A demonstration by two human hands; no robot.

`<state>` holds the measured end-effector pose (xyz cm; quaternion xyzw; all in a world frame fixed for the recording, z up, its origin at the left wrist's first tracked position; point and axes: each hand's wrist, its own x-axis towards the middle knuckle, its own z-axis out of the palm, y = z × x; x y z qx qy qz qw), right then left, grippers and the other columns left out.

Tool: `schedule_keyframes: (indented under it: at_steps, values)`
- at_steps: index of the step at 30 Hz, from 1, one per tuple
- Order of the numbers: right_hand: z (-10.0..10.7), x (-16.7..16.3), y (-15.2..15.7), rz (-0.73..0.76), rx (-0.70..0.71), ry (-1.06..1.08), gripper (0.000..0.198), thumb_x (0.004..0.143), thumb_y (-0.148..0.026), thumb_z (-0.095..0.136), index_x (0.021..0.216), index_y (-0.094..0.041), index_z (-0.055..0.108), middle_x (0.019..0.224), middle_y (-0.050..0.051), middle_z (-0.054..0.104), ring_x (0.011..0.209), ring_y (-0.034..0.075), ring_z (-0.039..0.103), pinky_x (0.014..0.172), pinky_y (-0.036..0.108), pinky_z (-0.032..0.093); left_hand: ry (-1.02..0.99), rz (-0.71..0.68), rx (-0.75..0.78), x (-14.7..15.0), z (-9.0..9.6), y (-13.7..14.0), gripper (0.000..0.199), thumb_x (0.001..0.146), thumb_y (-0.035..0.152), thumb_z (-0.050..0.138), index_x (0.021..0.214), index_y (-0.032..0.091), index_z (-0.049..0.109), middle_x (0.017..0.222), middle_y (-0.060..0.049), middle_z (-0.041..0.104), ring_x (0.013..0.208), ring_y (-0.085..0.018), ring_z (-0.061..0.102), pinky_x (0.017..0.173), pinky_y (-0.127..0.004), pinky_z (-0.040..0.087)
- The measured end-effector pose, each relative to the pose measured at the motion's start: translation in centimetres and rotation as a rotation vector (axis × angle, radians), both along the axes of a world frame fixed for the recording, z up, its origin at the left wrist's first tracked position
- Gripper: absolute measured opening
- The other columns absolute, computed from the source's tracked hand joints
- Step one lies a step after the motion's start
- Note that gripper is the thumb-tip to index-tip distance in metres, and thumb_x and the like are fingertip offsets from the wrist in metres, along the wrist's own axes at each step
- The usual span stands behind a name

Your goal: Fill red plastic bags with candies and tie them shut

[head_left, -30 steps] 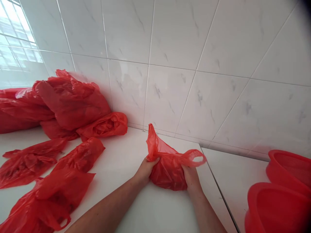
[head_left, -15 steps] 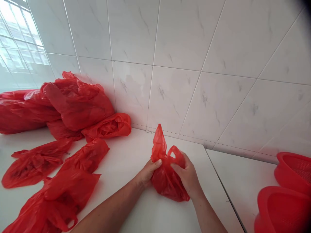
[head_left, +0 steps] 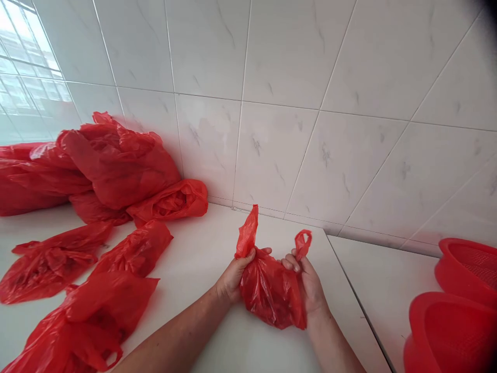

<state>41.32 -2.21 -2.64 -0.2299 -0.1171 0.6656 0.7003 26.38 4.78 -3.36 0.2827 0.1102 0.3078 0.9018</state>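
A small red plastic bag is stretched between my two hands over the white tabletop. Its thin film shows something darker inside, which I cannot make out. My left hand is closed around the left side of the bag's neck, with one gathered handle pointing up above the thumb. On the other side, my right hand has its fingers curled around the right handle, and a loop of that handle sticks up over the fist. Between the hands the bag's top edge is pulled tight.
Large stuffed red bags are heaped against the tiled wall at the left. Smaller red bags lie in front of them, with a bigger one nearest. Red plastic baskets stand at the right, past a seam in the tabletop.
My right hand has moved outward and closed around the right handle, and the bag's top is now drawn taut and wide. My left hand keeps its hold on the left side.
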Motion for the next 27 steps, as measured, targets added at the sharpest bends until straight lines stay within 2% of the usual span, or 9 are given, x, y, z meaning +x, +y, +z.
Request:
schedule_keyframes:
  at_steps: [2, 5, 8, 11, 14, 18, 23, 24, 27]
  values:
    - [0.3, -0.2, 0.0, -0.018, 0.014, -0.141, 0.028, 0.081, -0.039, 0.061, 0.061, -0.021, 0.052, 0.047, -0.006, 0.041, 0.048, 0.009, 0.044, 0.051, 0.023, 0.043, -0.016, 0.012, 0.004, 0.0, 0.0, 0.0, 0.017, 0.084, 0.034, 0.061, 0.083, 0.017, 0.062, 0.089, -0.005, 0.065, 0.086, -0.019, 0.064, 0.088, -0.036, 0.046]
    - [1.1, -0.8, -0.4, -0.065, 0.062, -0.381, 0.031, 0.083, -0.048, 0.056, 0.071, -0.020, 0.059, 0.044, -0.007, 0.031, 0.044, 0.008, 0.032, 0.050, 0.023, 0.038, 0.013, 0.011, 0.024, 0.1, 0.0, -0.1, 0.026, 0.082, 0.036, 0.062, 0.066, 0.017, 0.055, 0.074, -0.002, 0.061, 0.076, -0.016, 0.063, 0.081, -0.032, 0.048]
    - [1.9, -1.5, -0.9, -0.007, 0.098, -0.551, 0.044, 0.086, -0.058, 0.045, 0.100, -0.020, 0.063, 0.046, -0.007, 0.032, 0.045, 0.009, 0.031, 0.055, 0.024, 0.038, 0.070, -0.001, 0.063, 0.2, 0.1, -0.4, 0.041, 0.080, 0.046, 0.061, 0.055, 0.017, 0.046, 0.062, -0.002, 0.056, 0.066, -0.015, 0.060, 0.072, -0.030, 0.048]
    - [2.3, -2.1, -1.2, 0.052, 0.048, -0.796, 0.042, 0.083, -0.051, 0.056, 0.117, -0.025, 0.056, 0.053, -0.008, 0.038, 0.045, 0.007, 0.028, 0.048, 0.022, 0.030, 0.149, 0.008, 0.133, 0.3, 0.4, -0.7, 0.034, 0.077, 0.045, 0.063, 0.059, 0.018, 0.053, 0.058, -0.001, 0.057, 0.058, -0.015, 0.057, 0.065, -0.030, 0.047]
    - [2.2, -2.6, -1.1, 0.099, 0.076, -1.001, 0.036, 0.077, -0.046, 0.066, 0.105, -0.024, 0.060, 0.055, -0.008, 0.044, 0.046, 0.007, 0.031, 0.045, 0.021, 0.026, 0.246, 0.007, 0.230, 0.3, 0.8, -1.0, 0.021, 0.077, 0.036, 0.062, 0.068, 0.017, 0.063, 0.059, -0.004, 0.063, 0.057, -0.019, 0.059, 0.062, -0.032, 0.045]
    - [1.6, -2.8, -0.6, 0.055, 0.085, -1.087, 0.032, 0.076, -0.048, 0.066, 0.065, -0.019, 0.057, 0.044, -0.006, 0.042, 0.047, 0.010, 0.041, 0.052, 0.024, 0.036, 0.328, 0.028, 0.398, 0.7, 1.0, -1.4, 0.019, 0.073, 0.018, 0.061, 0.054, 0.014, 0.061, 0.051, -0.005, 0.062, 0.053, -0.018, 0.056, 0.057, -0.030, 0.039]
    - [1.0, -2.5, 0.1, -0.054, -0.021, -1.011, 0.043, 0.077, -0.053, 0.061, 0.053, -0.020, 0.048, 0.034, -0.008, 0.033, 0.036, 0.008, 0.036, 0.054, 0.028, 0.039, 0.345, 0.134, 0.508, 0.9, 1.2, -1.9, 0.006, 0.079, 0.022, 0.058, 0.079, 0.017, 0.061, 0.055, 0.000, 0.062, 0.054, -0.015, 0.056, 0.057, -0.027, 0.039]
    - [1.0, -2.4, 0.1, -0.077, -0.040, -0.992, 0.044, 0.076, -0.054, 0.062, 0.052, -0.020, 0.048, 0.036, -0.008, 0.035, 0.036, 0.008, 0.036, 0.051, 0.027, 0.037, 0.343, 0.140, 0.523, 0.9, 1.2, -2.0, 0.010, 0.078, 0.023, 0.061, 0.086, 0.018, 0.060, 0.059, 0.000, 0.064, 0.058, -0.016, 0.058, 0.060, -0.027, 0.041]
    - [1.1, -2.2, 0.1, -0.117, -0.105, -1.002, 0.037, 0.076, -0.052, 0.062, 0.060, -0.019, 0.056, 0.043, -0.005, 0.045, 0.041, 0.010, 0.040, 0.045, 0.025, 0.031, 0.290, 0.132, 0.571, 0.8, 1.2, -2.3, 0.045, 0.071, 0.025, 0.072, 0.112, 0.021, 0.056, 0.084, -0.004, 0.068, 0.078, -0.020, 0.063, 0.072, -0.030, 0.046]
